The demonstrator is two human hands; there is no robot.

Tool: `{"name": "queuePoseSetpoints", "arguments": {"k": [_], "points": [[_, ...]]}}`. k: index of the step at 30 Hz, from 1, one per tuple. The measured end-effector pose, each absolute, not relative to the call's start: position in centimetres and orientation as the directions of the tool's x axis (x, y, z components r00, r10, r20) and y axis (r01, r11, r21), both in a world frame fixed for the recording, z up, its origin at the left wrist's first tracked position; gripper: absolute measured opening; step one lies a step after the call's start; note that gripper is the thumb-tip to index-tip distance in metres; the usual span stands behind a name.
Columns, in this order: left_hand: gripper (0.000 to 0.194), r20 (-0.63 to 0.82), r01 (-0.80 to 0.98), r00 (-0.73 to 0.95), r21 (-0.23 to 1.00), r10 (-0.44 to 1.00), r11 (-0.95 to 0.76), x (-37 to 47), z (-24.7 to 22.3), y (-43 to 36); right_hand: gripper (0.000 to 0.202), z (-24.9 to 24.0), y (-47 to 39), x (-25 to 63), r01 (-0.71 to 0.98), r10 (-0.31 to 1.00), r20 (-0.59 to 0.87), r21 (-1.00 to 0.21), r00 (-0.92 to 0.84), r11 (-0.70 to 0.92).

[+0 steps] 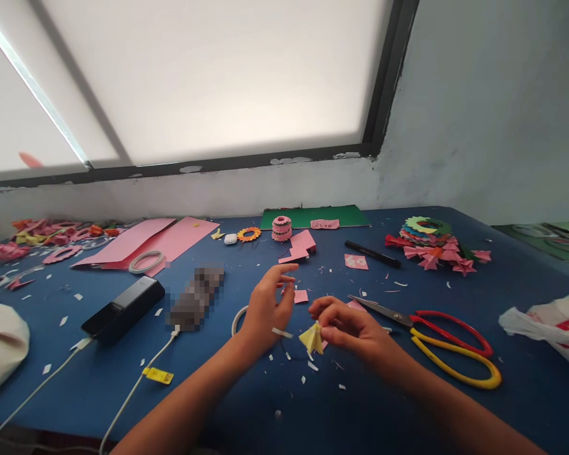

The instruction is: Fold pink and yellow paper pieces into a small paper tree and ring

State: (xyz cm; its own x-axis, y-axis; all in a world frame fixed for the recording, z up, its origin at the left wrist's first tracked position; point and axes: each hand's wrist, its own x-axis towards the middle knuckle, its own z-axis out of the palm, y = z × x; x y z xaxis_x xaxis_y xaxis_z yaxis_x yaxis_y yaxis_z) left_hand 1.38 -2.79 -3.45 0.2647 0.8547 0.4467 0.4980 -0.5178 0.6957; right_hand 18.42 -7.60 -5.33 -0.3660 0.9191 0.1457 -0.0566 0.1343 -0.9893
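Yellow paper [312, 339] is pinched by the right hand [349, 325] toward the tabletop's [336, 417] near edge. The left hand [269, 304] is loosely spread.

the big, dark-framed window [227, 76] before me glows soft and white. beside it is a plain, grey-white wall [493, 126]. below stands a wide, flat blue table [360, 417].
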Motion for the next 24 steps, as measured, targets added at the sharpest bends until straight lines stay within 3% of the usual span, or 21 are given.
{"name": "queuePoseSetpoints", "arguments": {"k": [4, 6, 8, 11, 15, 19, 22, 24], "points": [[0.025, 0.331, 0.268, 0.417, 0.845, 0.847, -0.462, 0.8, -1.7, -3.4, 0.025, -3.5, -7.9, 19.8, 0.019, 0.941, 0.188, -0.979, -0.281, 0.201], [0.025, 0.198, 0.109, 0.549, 0.946, 0.812, -0.305, 0.8, -1.0, -4.1, 0.025, -3.1, -7.9, 20.3, 0.085, 0.936, 0.169, -0.975, -0.308, 0.205], [0.024, 0.076, 0.084, 0.624, 0.983, 0.778, -0.163, 0.9, -0.5, -4.8, 0.027, -2.8, -7.9, 20.7, 0.135, 0.937, 0.138, -0.973, -0.32, 0.19], [0.03, -0.021, 0.137, 0.627, 0.987, 0.779, -0.083, 1.2, -0.4, -5.4, 0.029, -2.7, -7.8, 21.0, 0.123, 0.938, 0.101, -0.981, -0.332, 0.149], [0.026, -0.008, 0.114, 0.575, 0.991, 0.818, -0.07, 1.5, -0.9, -5.5, 0.026, -2.9, -7.6, 21.0, 0.014, 0.924, 0.06, -0.997, -0.378, 0.07], [0.016, 0.072, 0.049, 0.534, 0.992, 0.842, -0.117, 1.5, -1.3, -5.4, 0.025, -3.8, -7.5, 20.9, 0.081, 0.934, 0.123, -0.984, -0.335, 0.158], [0.011, 0.141, 0.048, 0.5, 0.981, 0.854, -0.19, 1.5, -1.3, -5.5, 0.012, -4.8, -7.6, 20.7, 0.155, 0.934, 0.277, -0.936, -0.225, 0.315], [0.011, 0.177, 0.054, 0.479, 0.972, 0.86, -0.23, 1.5, -1.3, -5.7, 0.002, -5.1, -7.7, 20.6, 0.222, 0.864, 0.489, -0.835, -0.121, 0.504]]}}
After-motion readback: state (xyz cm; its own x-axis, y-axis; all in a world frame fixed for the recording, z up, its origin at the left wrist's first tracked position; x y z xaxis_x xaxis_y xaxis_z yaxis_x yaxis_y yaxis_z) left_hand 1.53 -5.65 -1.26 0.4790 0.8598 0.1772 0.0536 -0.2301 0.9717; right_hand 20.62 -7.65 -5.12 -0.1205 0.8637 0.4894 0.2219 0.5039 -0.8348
